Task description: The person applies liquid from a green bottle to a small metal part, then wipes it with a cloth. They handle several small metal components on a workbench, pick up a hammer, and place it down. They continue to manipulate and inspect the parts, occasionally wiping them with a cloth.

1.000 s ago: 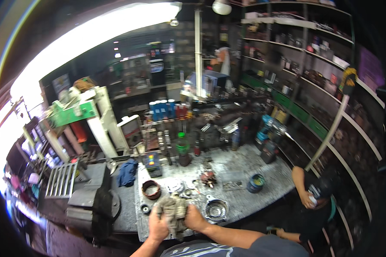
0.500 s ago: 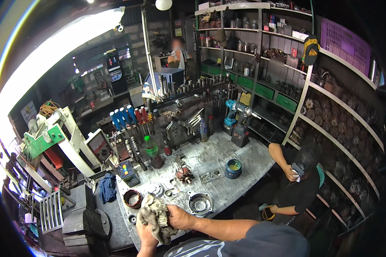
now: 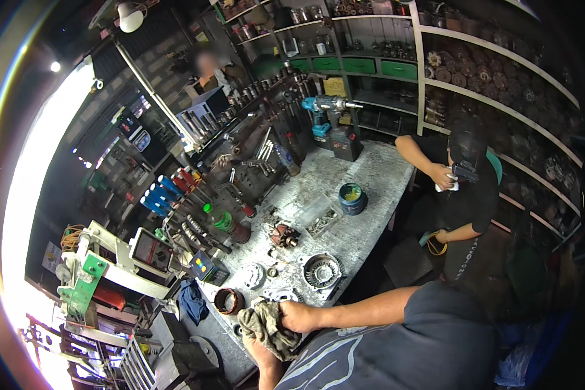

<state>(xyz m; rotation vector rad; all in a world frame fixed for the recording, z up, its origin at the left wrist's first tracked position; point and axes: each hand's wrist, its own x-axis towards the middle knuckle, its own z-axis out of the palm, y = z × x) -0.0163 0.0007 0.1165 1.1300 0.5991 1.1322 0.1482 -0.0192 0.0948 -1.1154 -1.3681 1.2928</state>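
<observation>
Both my hands grip a dirty grey rag (image 3: 266, 325) at the near edge of the metal workbench. My left hand (image 3: 261, 354) holds it from below and my right hand (image 3: 299, 316) closes on its right side. Whether anything lies inside the folds is hidden. Just beyond the rag is a round ring with a dark reddish rim (image 3: 228, 301). A round slotted metal housing (image 3: 322, 270) lies to the right of it. A toothed metal disc (image 3: 253, 275) and a rotor with copper-coloured windings (image 3: 283, 235) are farther back.
A clear tray of small parts (image 3: 320, 220) and a blue tub (image 3: 352, 198) stand mid-bench. Behind are a green-capped bottle (image 3: 221, 221) and a teal cordless power tool (image 3: 328, 114). A vise (image 3: 179, 354) and blue cloth (image 3: 193, 301) are left. A co-worker (image 3: 465, 188) sits right.
The whole view has tilted and shifted, so the bench appears turned. Both hands still hold the rag, which is bunched differently and appears a little lower and to the right.
</observation>
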